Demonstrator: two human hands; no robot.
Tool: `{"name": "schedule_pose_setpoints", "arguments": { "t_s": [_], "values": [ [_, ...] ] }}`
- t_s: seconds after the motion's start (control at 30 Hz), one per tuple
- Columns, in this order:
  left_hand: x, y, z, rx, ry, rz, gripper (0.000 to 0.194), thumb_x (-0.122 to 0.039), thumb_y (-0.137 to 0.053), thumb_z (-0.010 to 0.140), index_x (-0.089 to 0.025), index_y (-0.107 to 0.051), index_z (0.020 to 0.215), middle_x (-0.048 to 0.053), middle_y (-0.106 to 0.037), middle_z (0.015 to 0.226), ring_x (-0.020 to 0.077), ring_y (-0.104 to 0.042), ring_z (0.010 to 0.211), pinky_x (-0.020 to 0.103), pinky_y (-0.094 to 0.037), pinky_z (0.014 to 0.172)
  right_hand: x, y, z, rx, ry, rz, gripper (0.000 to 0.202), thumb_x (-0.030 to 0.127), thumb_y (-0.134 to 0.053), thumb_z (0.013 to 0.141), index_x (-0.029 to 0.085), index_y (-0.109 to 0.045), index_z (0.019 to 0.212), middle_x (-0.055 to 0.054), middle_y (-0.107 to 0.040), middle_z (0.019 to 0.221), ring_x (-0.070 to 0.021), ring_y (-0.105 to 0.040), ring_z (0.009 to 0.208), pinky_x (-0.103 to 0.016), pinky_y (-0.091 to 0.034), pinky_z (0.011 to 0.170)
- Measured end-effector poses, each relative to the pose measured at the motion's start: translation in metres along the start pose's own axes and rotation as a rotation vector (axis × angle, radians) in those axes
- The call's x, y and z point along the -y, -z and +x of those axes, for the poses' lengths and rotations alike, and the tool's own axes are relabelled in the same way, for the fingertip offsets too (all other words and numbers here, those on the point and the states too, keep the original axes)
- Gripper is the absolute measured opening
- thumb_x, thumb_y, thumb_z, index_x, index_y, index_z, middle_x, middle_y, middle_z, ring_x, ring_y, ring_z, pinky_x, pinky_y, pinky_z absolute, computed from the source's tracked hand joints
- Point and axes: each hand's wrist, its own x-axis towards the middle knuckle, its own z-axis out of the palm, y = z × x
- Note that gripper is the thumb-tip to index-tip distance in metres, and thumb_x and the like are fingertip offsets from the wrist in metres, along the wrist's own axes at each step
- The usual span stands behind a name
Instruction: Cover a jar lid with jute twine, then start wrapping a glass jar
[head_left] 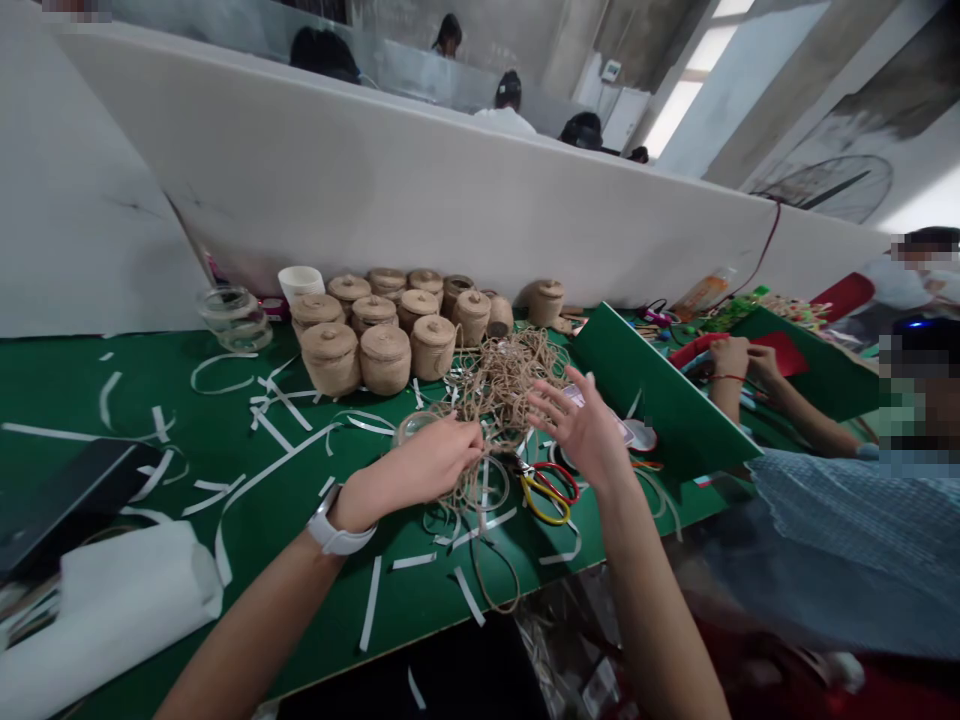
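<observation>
My left hand point(442, 452), with a white watch point(341, 530) on its wrist, is closed on jute twine, and strands hang below its fingers. My right hand point(581, 425) is raised with the fingers spread and nothing in it. Between and behind the hands lies a tangled heap of jute twine point(517, 375). Partly hidden behind my left hand is a clear glass jar point(412, 425). Below my right hand lie scissors with yellow handles point(546, 505) and a pair with red handles point(566, 478). Several twine-wrapped lidded jars point(386, 358) stand in rows behind.
White paper strips point(281, 430) litter the green table point(300, 590). A glass bowl point(234, 318) and white paper cups point(300, 282) stand at the back left; a white roll point(142, 590) lies front left. A green board point(652, 400) divides off a co-worker's hands point(735, 360) holding red material.
</observation>
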Motion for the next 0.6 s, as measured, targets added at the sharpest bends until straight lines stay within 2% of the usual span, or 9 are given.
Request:
{"name": "schedule_pose_setpoints", "arguments": {
  "t_s": [0.07, 0.1, 0.17, 0.23, 0.3, 0.37, 0.43, 0.5, 0.6],
  "values": [
    [0.001, 0.001, -0.001, -0.027, 0.036, -0.015, 0.022, -0.02, -0.037, 0.098, -0.02, -0.048, 0.079, 0.003, -0.06, 0.076, 0.0178, -0.056, 0.068, 0.03, -0.042, 0.067, -0.008, -0.008, -0.02, -0.105, 0.173, -0.25, 0.038, 0.056, -0.07, 0.074, 0.026, -0.055, 0.093, 0.002, -0.064, 0.083, -0.0148, -0.062, 0.073, -0.027, -0.051, 0.063],
    [0.002, 0.002, -0.001, -0.033, 0.044, -0.02, 0.022, -0.02, -0.037, 0.099, -0.02, -0.048, 0.079, 0.003, -0.06, 0.076, 0.0176, -0.056, 0.067, 0.029, -0.041, 0.064, -0.014, -0.011, -0.03, -0.126, 0.249, -0.399, 0.032, 0.053, -0.069, 0.077, 0.023, -0.057, 0.082, 0.003, -0.061, 0.074, -0.013, -0.058, 0.067, -0.025, -0.048, 0.061],
    [0.002, 0.003, -0.001, -0.029, 0.042, -0.024, 0.024, -0.02, -0.036, 0.099, -0.02, -0.048, 0.079, 0.002, -0.06, 0.075, 0.0172, -0.055, 0.066, 0.029, -0.038, 0.062, -0.027, -0.019, -0.05, -0.042, 0.28, -0.62, 0.034, 0.05, -0.062, 0.084, 0.021, -0.057, 0.067, 0.003, -0.056, 0.061, -0.0117, -0.051, 0.058, -0.024, -0.042, 0.056],
    [0.003, 0.004, -0.002, -0.014, 0.041, -0.014, 0.024, -0.02, -0.036, 0.099, -0.02, -0.049, 0.08, 0.002, -0.06, 0.076, 0.0174, -0.055, 0.066, 0.029, -0.037, 0.062, -0.04, -0.026, -0.063, 0.089, 0.216, -0.712, 0.033, 0.049, -0.06, 0.086, 0.019, -0.065, 0.072, 0.0, -0.064, 0.066, -0.0134, -0.055, 0.06, -0.024, -0.042, 0.056],
    [0.003, 0.003, -0.001, 0.004, 0.042, 0.016, 0.021, -0.02, -0.037, 0.099, -0.019, -0.05, 0.083, 0.003, -0.061, 0.08, 0.0181, -0.056, 0.069, 0.029, -0.037, 0.064, -0.052, -0.032, -0.069, 0.16, 0.167, -0.673, 0.032, 0.049, -0.059, 0.086, 0.019, -0.07, 0.087, -0.004, -0.072, 0.082, -0.0167, -0.063, 0.073, -0.025, -0.046, 0.061],
    [0.002, 0.002, -0.001, 0.02, 0.044, 0.056, 0.018, -0.019, -0.039, 0.098, -0.018, -0.052, 0.086, 0.004, -0.061, 0.084, 0.0189, -0.057, 0.073, 0.029, -0.039, 0.067, -0.059, -0.038, -0.069, 0.195, 0.166, -0.621, 0.033, 0.048, -0.056, 0.089, 0.019, -0.07, 0.092, -0.005, -0.073, 0.091, -0.0184, -0.065, 0.082, -0.026, -0.048, 0.07],
    [0.001, 0.002, 0.0, 0.036, 0.056, 0.085, 0.017, -0.017, -0.041, 0.097, -0.018, -0.053, 0.085, 0.005, -0.062, 0.085, 0.0196, -0.058, 0.074, 0.03, -0.039, 0.069, -0.061, -0.041, -0.067, 0.193, 0.181, -0.611, 0.032, 0.047, -0.053, 0.09, 0.019, -0.068, 0.087, -0.005, -0.073, 0.088, -0.018, -0.065, 0.08, -0.028, -0.048, 0.073],
    [0.001, 0.002, 0.001, 0.046, 0.073, 0.086, 0.017, -0.015, -0.042, 0.096, -0.018, -0.053, 0.082, 0.005, -0.062, 0.083, 0.02, -0.058, 0.074, 0.03, -0.04, 0.069, -0.06, -0.041, -0.064, 0.136, 0.17, -0.569, 0.028, 0.046, -0.055, 0.088, 0.02, -0.064, 0.081, -0.004, -0.071, 0.081, -0.0174, -0.063, 0.074, -0.029, -0.048, 0.072],
    [0.002, 0.004, 0.0, 0.054, 0.086, 0.033, 0.02, -0.012, -0.043, 0.094, -0.019, -0.05, 0.077, 0.004, -0.063, 0.077, 0.0195, -0.059, 0.072, 0.03, -0.041, 0.069, -0.054, -0.033, -0.057, 0.006, 0.044, -0.244, 0.025, 0.046, -0.056, 0.084, 0.023, -0.053, 0.074, 0.0, -0.065, 0.068, -0.0171, -0.061, 0.068, -0.031, -0.05, 0.074]
  ]
}}
